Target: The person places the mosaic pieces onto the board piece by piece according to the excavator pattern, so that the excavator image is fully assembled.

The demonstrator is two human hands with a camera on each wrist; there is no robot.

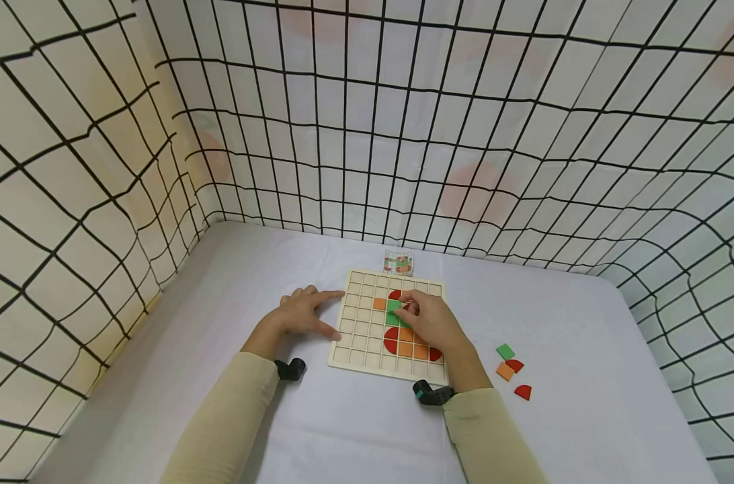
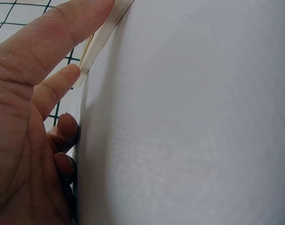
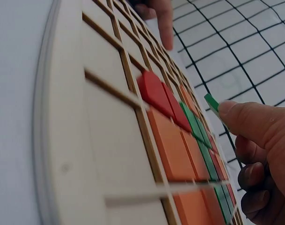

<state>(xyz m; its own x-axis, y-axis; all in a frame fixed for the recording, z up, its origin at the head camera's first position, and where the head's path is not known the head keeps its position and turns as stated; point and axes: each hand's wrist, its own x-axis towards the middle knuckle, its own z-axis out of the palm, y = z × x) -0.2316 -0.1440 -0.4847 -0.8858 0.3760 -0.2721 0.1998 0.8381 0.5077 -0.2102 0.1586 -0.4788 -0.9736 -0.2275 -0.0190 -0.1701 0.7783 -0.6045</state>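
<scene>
A wooden grid board (image 1: 357, 329) lies on the white table, partly filled with red, orange and green flat tiles. My left hand (image 1: 299, 313) is beside its left edge, thumb and index finger spread apart and touching the rim; the other fingers are bent. My right hand (image 1: 435, 324) is over the board's right half. Between its thumb and fingers it pinches a green tile (image 3: 211, 102), raised above the board in the right wrist view. An orange tile (image 1: 380, 304) and a red quarter-round tile (image 1: 391, 341) sit in the grid. My right hand hides some tiles.
A small pattern card (image 1: 398, 262) lies behind the board. Right of the board are loose tiles: a green square (image 1: 505, 351), an orange square (image 1: 505, 371) and two red quarter-rounds (image 1: 523, 392). Black wire mesh (image 1: 367, 161) surrounds the table's back and sides.
</scene>
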